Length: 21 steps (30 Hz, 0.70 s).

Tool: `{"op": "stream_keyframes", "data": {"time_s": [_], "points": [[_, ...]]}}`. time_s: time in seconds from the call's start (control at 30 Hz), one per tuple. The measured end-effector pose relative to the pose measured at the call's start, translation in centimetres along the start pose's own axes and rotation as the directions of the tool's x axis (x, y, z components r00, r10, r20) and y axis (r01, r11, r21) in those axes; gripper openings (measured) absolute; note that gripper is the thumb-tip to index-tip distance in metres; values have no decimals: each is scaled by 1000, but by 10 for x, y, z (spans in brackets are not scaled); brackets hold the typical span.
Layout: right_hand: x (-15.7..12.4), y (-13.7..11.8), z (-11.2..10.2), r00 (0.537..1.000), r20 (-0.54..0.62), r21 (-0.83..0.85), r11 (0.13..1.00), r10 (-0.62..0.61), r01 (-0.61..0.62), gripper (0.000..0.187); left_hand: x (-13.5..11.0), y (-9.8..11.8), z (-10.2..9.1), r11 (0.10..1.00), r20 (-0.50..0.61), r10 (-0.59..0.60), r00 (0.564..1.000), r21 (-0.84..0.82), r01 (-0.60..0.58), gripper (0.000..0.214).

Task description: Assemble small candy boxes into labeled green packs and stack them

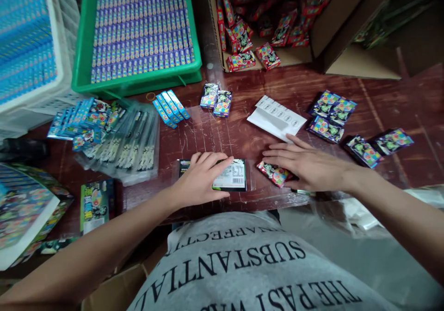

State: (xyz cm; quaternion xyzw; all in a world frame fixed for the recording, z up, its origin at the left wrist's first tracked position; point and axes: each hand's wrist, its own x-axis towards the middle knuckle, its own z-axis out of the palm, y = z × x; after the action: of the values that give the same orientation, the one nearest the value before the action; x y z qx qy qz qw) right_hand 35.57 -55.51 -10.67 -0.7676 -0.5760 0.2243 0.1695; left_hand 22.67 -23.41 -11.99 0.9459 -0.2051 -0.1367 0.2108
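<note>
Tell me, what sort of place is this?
Probably a packing bench, perhaps in a small workshop: a green tray holds tight rows of small purple boxes, an open cardboard carton holds many red boxes, and clear plastic sleeves lie fanned nearby.

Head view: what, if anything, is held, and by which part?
Left hand spans the flat package edge to edge; right hand partly covers a red box; whether either grips cannot be told.
</note>
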Motion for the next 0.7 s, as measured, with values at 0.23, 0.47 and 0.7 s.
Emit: {"op": "stream_keyframes", "data": {"time_s": [0.23,0.47,0.7], "points": [[35,-14,16,980,-199,89,996,23,-6,71,3,18,11,997,-92,-37,995,-77,30,92],[20,-17,24,961,-245,200,976,132,-83,108,13,25,17,987,-166,-163,973,-40,158,88],[-75,-4,17,919,-206,12,940,337,-342,102,15,10,11,992,-110,-98,989,73,106,83]]}}
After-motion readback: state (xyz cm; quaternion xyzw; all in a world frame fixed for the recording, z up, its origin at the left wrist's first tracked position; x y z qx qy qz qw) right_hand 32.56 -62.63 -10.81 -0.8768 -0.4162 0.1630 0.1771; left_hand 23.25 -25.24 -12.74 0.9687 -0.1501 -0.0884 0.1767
